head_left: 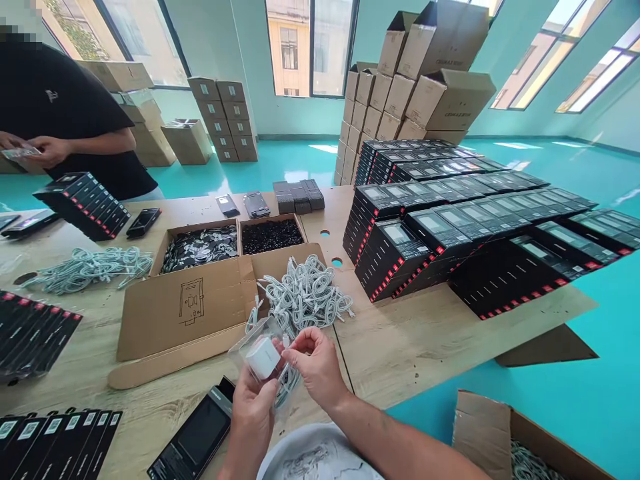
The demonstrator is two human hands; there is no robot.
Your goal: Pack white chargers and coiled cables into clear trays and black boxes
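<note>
two hands at lower centre: my left hand (253, 417) clamps a clear tray (245, 343) holding a white charger cube (263, 358); my right hand (316, 365) pinches its right edge.

Low centre on my feed, the charger cube (263, 357) looks like smooth white plastic with a soft sheen. It sits inside a clear sleeve (240, 347) of thin, glossy film. The cable bundles (305, 293) above look braided and matt. The tabletop (425, 333) is pale bare wood, grain showing. The carton (185, 307) is matt brown cardboard, and the black retail boxes (450, 233) at right are glossy card.
</note>
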